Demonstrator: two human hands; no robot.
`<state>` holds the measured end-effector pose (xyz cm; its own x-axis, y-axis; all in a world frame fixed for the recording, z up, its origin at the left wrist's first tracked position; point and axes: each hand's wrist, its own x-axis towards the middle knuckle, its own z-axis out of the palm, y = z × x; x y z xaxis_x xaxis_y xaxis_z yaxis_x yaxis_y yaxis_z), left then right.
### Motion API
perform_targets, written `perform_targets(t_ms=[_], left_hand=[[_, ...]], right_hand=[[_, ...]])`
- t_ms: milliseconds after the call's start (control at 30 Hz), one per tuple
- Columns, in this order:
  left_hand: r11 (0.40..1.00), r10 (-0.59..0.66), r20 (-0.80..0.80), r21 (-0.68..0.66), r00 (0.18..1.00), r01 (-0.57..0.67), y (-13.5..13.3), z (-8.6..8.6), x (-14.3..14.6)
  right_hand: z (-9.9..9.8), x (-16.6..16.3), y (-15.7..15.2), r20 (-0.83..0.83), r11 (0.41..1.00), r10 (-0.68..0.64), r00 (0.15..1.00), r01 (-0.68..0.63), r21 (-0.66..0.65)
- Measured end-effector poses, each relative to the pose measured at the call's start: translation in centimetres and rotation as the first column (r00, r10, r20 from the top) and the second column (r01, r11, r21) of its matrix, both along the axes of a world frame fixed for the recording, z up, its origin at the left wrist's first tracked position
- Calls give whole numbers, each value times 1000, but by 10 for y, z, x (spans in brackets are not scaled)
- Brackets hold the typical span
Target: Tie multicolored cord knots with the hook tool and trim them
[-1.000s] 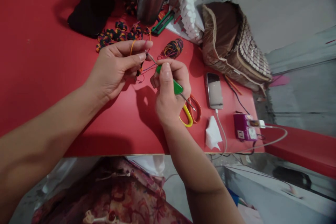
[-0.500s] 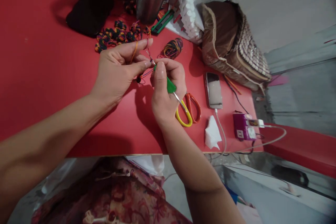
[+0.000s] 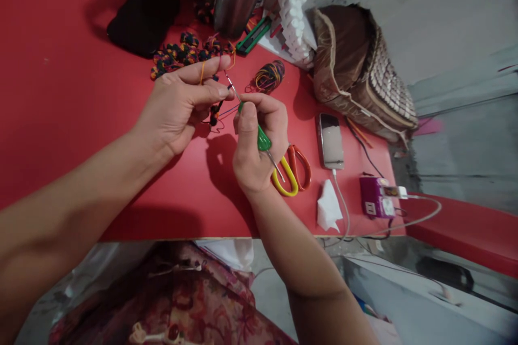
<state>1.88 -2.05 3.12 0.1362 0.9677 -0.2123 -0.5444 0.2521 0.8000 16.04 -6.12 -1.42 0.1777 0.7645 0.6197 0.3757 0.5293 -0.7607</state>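
Observation:
My right hand (image 3: 261, 140) is closed round the green handle of a crochet hook (image 3: 263, 139). Its thin metal shaft points up and left to the fingertips of my left hand (image 3: 182, 97). There the left thumb and fingers pinch a small dark piece of crochet (image 3: 214, 114), which dangles below them with loose thread ends. Orange and purple thread wraps over the raised left index finger. Behind that hand lies a heap of dark and orange crocheted pieces (image 3: 174, 56). A wound bundle of multicoloured thread (image 3: 270, 75) rests just beyond my right hand.
Scissors with yellow and red handles (image 3: 299, 167) lie beside my right wrist. Farther right are a phone (image 3: 331, 140) on a cable, a crumpled white tissue (image 3: 329, 206) and a purple box (image 3: 376, 195). A green cutter (image 3: 253, 36), a metal bottle (image 3: 238, 0) and a brown bag (image 3: 348, 59) stand behind.
The hook's tip now shows higher, clear above the left thumb, and its handle has tilted slightly. The left index finger has drawn back a little to the left. The view has shifted slightly.

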Motion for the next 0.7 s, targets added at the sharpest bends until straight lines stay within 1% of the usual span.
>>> perform_targets(t_ms=[67, 133, 200, 267, 333, 433, 500, 567, 633, 700], left_hand=[[1000, -7, -17, 2, 1000, 7, 1, 2, -2], [1000, -11, -36, 5, 999, 11, 2, 5, -4], [1000, -9, -54, 2, 998, 9, 2, 9, -6], [1000, -13, -60, -19, 998, 12, 4, 10, -10], [998, -31, -32, -54, 999, 29, 8, 10, -15], [991, -71, 61, -111, 996, 77, 15, 6, -25], [983, -102, 85, -142, 991, 113, 19, 5, -30], [977, -108, 59, -179, 992, 117, 21, 5, -32], [975, -87, 14, -203, 996, 88, 23, 5, -31], [978, -70, -12, -196, 997, 66, 23, 3, -29]], right_hand=[[0, 0, 1, -44, 999, 36, 998, -34, 42], [0, 0, 2, -68, 997, 59, 996, -55, 57], [0, 1, 2, -56, 997, 67, 996, -65, 45], [0, 1, 1, -24, 996, 59, 998, -57, 62], [0, 1, 0, 6, 997, 51, 999, -52, 65], [3, 2, -1, 21, 998, 62, 998, -62, 31], [5, 3, -2, 11, 997, 78, 997, -78, 14], [8, 6, -2, -20, 994, 109, 994, -109, -3], [9, 8, -2, -58, 988, 152, 987, -154, -21], [7, 10, 0, -100, 982, 181, 978, -186, -40]])
